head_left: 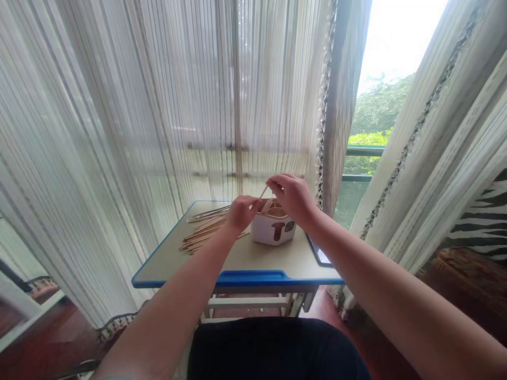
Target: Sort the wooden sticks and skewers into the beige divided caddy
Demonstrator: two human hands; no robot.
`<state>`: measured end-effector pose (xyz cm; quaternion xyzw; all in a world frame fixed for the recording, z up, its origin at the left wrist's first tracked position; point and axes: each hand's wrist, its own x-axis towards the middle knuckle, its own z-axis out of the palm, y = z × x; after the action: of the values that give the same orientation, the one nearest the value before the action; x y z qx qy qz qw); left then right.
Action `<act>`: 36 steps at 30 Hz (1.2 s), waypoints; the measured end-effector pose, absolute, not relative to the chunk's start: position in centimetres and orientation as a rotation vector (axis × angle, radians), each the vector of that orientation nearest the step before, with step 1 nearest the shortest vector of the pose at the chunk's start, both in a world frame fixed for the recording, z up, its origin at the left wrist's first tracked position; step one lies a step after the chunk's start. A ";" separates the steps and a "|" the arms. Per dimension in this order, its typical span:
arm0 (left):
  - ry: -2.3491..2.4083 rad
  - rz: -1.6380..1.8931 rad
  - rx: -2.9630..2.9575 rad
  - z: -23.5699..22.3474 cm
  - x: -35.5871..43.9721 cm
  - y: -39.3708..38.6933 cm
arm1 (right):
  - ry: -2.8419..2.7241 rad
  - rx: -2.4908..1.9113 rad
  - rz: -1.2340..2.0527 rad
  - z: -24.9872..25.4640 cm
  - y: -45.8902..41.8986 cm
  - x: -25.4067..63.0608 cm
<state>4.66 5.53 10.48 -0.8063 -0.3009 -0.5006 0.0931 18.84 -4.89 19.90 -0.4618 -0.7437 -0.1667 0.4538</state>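
Mostly, the striped, see-through curtain (pixel 119 95) fills the left and back, hanging close behind the desk (pixel 240 262). The thin sticks (pixel 204 232) lie in a loose pile on the left part of the desk, perhaps so they are easy to reach. Just right of them, the left hand (pixel 240 214) is by the near-left rim of the white bin (pixel 262 232). Its fingers are bent and nearly closed, but I cannot tell if they grip anything. It may be there to steady the low end of the light stick (pixel 264 191), which leans up to the right. The right hand (pixel 293 194) is above the bin, its fingertips pinched on the stick's top end. Both hands hide some of the bin, which has other pieces inside. To its right, a flat, dark-edged thing (pixel 322 257) lies partly under the right forearm, which blocks the view of it. Farther right is another curtain (pixel 415 158).
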 end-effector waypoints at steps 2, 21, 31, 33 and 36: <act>-0.902 -1.479 -2.408 10.3 4.5 6.0 | -1.826 -1.145 -0.408 19.4 -4.3 18.7; -0.810 -1.796 -2.197 5.9 6.5 6.4 | -1.731 -1.314 -0.214 14.2 1.6 19.8; -0.738 -1.731 -2.181 5.1 7.3 5.4 | -1.641 -1.247 -0.063 13.8 0.8 19.4; -0.745 -1.705 -2.187 5.0 7.3 5.3 | -1.631 -1.230 -0.059 13.6 0.7 19.1; -0.757 -1.688 -2.187 4.7 7.4 5.4 | -1.541 -1.165 -0.083 13.2 0.5 18.9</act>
<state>7.38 5.38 4.68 -0.7562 -0.2619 -0.5835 0.1380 18.86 0.53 13.24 -0.4958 -0.6559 -0.0354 0.5680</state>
